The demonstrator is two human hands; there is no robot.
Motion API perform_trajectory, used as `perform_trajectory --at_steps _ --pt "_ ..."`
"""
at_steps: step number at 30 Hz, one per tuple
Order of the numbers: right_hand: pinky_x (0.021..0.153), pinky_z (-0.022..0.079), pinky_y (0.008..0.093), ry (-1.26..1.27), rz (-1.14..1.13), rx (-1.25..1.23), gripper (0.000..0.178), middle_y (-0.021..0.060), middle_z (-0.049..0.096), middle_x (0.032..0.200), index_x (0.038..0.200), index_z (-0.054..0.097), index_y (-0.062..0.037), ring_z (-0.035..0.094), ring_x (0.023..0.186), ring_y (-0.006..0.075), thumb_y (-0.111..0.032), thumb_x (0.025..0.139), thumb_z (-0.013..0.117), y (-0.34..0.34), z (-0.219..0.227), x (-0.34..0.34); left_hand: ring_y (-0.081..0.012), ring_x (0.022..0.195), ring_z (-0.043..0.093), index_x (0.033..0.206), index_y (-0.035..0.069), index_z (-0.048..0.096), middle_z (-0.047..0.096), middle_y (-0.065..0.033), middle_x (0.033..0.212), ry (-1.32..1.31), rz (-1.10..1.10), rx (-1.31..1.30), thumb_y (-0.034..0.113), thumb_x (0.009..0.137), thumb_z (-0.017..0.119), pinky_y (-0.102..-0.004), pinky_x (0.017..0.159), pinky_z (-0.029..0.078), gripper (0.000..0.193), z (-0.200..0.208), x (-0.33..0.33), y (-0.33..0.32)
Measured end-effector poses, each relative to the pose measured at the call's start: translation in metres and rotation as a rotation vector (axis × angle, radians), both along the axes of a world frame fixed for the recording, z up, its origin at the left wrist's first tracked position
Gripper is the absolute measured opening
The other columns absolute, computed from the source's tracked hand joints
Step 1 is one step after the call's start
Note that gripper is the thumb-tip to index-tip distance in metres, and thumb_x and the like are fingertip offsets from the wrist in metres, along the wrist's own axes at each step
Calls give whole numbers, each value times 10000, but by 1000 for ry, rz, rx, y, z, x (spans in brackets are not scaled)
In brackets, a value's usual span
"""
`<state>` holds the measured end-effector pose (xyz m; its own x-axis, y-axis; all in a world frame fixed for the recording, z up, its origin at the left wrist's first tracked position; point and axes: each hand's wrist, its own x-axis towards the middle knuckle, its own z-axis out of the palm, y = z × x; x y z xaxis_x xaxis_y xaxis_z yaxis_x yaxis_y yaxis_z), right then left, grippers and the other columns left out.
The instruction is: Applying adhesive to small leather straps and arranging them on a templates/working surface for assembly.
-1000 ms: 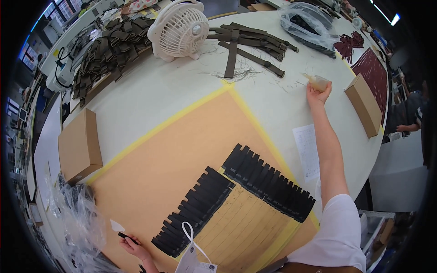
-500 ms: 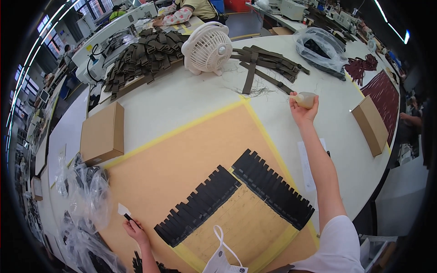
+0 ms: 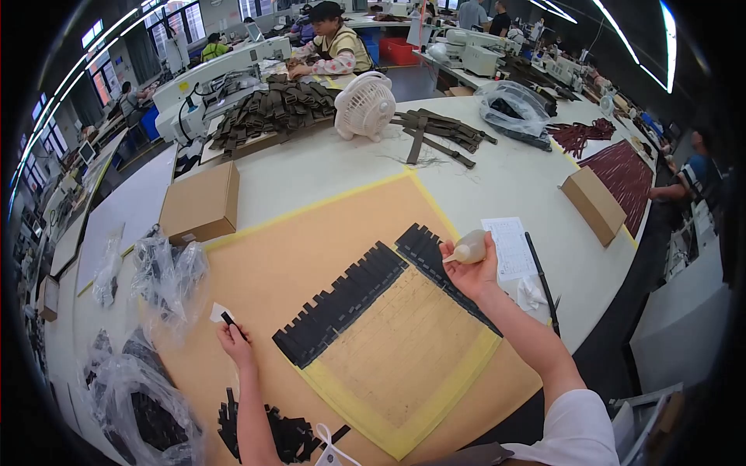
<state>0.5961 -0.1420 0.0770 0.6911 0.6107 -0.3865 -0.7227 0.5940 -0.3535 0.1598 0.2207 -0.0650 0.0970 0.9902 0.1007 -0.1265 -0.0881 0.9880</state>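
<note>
My right hand (image 3: pixel 480 281) is closed around a small translucent squeeze bottle (image 3: pixel 472 245), tilted with its nozzle toward the left. It hovers over the right-hand row of black strips (image 3: pixel 420 242), hiding part of it. A second row of black strips (image 3: pixel 338 303) runs down to the left; both rows lie along the edges of a tan board (image 3: pixel 396 349) bordered with yellow tape. Left of the board, my left hand (image 3: pixel 235 346) pinches a small black-handled scraper (image 3: pixel 227 317) with a flat white tip. Loose black strips (image 3: pixel 284 435) are heaped by my left forearm.
Plastic bags with black contents (image 3: pixel 144 412) lie at left. Cardboard boxes (image 3: pixel 200 203) stand on both sides. A white fan (image 3: pixel 365 106), piled dark straps (image 3: pixel 272 113) and a sewing machine are farther back. A paper sheet (image 3: pixel 509 248) and a black rod (image 3: pixel 542 279) lie at right.
My right hand has brought the squeeze bottle from the far right of the table back to the right-hand row of strips. My left hand still holds the scraper. The view has tilted up.
</note>
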Motion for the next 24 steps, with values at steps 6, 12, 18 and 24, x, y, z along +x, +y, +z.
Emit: perform_trajectory --at_steps 6,12,18,24 --pt "901 518 402 33 157 101 779 166 595 1220 1257 472 -74 597 1152 342 -653 794 714 -11 -4 -115 -91 681 577 1086 61 507 619 -36 877 -70 -41 33 96 1026 521 -225 592 478 71 31 -27 -31" --pt "866 522 384 -12 239 141 733 158 607 1176 1235 478 -82 605 1109 320 -626 807 721 -38 -23 -186 -117 837 636 1088 25 565 675 -65 956 -121 -303 158 48 989 588 -250 811 506 104 88 -56 -117" --pt "826 540 376 -7 422 220 717 164 631 1114 1227 485 -69 618 1068 309 -638 836 678 -79 -50 -272 -125 977 667 1120 -1 639 722 -84 1042 -112 -540 182 28 954 647 -264 899 501 168 109 -107 -250" --pt "835 527 364 -13 557 203 730 184 635 1134 1202 521 -51 611 1049 287 -691 860 600 -131 -31 -374 -118 1006 608 1049 27 698 678 -56 1140 -12 -650 399 -47 890 675 -255 864 498 177 124 -166 -350"
